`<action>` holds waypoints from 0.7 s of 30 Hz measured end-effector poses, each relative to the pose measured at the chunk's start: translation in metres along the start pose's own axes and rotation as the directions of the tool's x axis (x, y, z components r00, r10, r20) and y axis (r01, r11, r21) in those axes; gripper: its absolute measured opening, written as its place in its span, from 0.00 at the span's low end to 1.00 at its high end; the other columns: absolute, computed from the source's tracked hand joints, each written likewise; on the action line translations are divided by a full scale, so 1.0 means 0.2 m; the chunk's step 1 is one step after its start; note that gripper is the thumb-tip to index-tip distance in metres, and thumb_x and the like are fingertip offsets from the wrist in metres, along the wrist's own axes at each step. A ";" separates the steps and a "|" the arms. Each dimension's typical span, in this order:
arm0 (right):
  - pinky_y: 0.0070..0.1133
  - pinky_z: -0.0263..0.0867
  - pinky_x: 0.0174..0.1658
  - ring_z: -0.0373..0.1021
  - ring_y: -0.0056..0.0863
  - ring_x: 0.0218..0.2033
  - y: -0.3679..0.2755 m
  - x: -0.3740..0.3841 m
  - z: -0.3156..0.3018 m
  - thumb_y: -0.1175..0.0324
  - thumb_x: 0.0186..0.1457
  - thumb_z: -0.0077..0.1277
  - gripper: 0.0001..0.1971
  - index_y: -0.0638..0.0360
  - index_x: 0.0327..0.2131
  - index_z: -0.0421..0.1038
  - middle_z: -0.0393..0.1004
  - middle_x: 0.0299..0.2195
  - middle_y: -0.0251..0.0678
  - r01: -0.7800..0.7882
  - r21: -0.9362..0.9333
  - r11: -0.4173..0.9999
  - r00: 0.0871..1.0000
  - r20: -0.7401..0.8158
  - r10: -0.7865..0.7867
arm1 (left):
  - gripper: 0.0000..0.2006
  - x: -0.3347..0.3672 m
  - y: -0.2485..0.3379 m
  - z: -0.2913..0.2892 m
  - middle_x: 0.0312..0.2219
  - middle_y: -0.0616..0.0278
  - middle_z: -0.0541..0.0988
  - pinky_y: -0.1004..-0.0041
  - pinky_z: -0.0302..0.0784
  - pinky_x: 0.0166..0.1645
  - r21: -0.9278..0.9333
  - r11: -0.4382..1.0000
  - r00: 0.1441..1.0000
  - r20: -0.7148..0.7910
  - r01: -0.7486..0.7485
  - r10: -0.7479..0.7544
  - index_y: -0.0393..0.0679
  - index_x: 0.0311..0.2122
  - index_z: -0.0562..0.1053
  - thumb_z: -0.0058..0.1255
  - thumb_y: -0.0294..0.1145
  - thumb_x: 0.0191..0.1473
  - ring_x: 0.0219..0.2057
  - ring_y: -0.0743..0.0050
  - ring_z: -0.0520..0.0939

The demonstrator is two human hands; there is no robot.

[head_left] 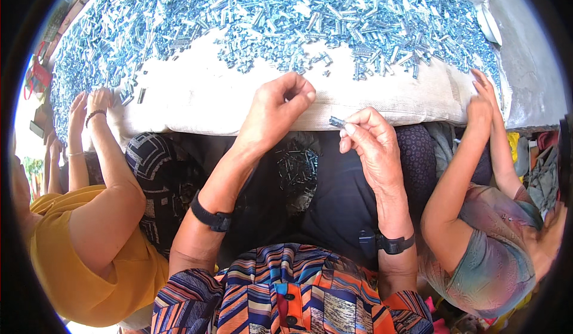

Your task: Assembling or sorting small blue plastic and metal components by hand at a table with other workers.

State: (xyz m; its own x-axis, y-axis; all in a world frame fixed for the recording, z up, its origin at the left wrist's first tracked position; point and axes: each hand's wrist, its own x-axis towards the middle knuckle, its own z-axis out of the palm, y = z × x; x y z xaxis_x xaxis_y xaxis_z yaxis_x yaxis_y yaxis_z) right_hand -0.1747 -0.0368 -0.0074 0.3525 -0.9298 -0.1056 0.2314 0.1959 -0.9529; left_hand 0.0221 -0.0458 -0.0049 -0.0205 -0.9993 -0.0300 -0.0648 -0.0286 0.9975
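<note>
Fingers of the right hand (370, 140) pinch a small blue-grey metal piece (336, 121) just above the lap. The left hand (276, 110) hovers beside it with fingertips curled together, possibly empty (the view is poor). Beyond lies a white sack cloth (197, 98) under a heap of metal pieces (286, 11).

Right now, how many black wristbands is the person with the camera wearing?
2: one black wristband on the left wrist, another wristband on the right wrist, both above the striped shirt.
</note>
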 end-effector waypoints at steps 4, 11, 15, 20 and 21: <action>0.13 0.62 0.29 0.66 0.15 0.22 -0.02 0.02 -0.04 0.77 0.55 0.46 0.02 0.62 0.29 0.67 0.69 0.21 0.30 0.025 -0.002 1.000 0.997 -0.068 -0.025 | 0.10 0.18 0.00 0.08 0.20 0.59 0.75 0.71 0.69 0.28 0.573 0.806 0.967 -0.088 -0.147 0.239 0.38 0.28 0.72 0.53 0.35 0.50 0.22 0.71 0.76; 0.15 0.64 0.29 0.66 0.16 0.23 -0.03 -0.01 -0.07 0.77 0.55 0.45 0.02 0.63 0.29 0.66 0.69 0.23 0.31 0.033 0.044 0.998 0.995 -0.098 -0.029 | 0.14 0.35 -0.06 0.15 0.27 0.49 0.77 0.60 0.72 0.31 0.892 0.435 0.954 -0.012 -0.125 0.299 0.39 0.26 0.71 0.54 0.40 0.47 0.28 0.50 0.79; 0.16 0.64 0.29 0.66 0.17 0.23 -0.03 -0.02 -0.11 0.77 0.56 0.44 0.02 0.62 0.30 0.66 0.70 0.24 0.32 0.031 0.136 0.990 0.995 -0.094 -0.018 | 0.11 0.34 -0.04 0.15 0.25 0.48 0.77 0.60 0.73 0.33 0.905 0.397 0.957 0.032 -0.151 0.290 0.38 0.27 0.71 0.52 0.36 0.47 0.29 0.50 0.79; 0.16 0.66 0.29 0.67 0.18 0.23 -0.03 -0.03 -0.12 0.76 0.56 0.44 0.01 0.62 0.31 0.66 0.70 0.25 0.33 -0.025 0.407 0.913 0.999 -0.014 0.034 | 0.07 0.20 0.01 0.09 0.23 0.50 0.78 0.66 0.74 0.30 0.812 0.543 0.958 0.066 -0.215 0.280 0.37 0.32 0.72 0.48 0.28 0.48 0.25 0.59 0.81; 0.16 0.66 0.29 0.67 0.18 0.23 -0.03 -0.03 -0.12 0.76 0.56 0.44 0.01 0.62 0.31 0.66 0.70 0.25 0.33 -0.024 0.406 0.913 0.999 -0.016 0.033 | 0.07 0.17 0.02 0.09 0.23 0.50 0.78 0.66 0.74 0.30 0.811 0.543 0.957 0.067 -0.217 0.281 0.37 0.32 0.72 0.48 0.28 0.48 0.25 0.59 0.81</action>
State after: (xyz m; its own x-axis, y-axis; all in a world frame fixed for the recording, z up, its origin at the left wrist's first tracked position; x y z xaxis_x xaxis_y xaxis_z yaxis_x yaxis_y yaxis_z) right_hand -0.2009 -0.0393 -0.0076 0.3454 -0.9277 -0.1419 0.5713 0.3278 -0.7525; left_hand 0.0043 -0.0793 -0.0039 -0.1050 -0.9632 0.2474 -0.8399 0.2191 0.4966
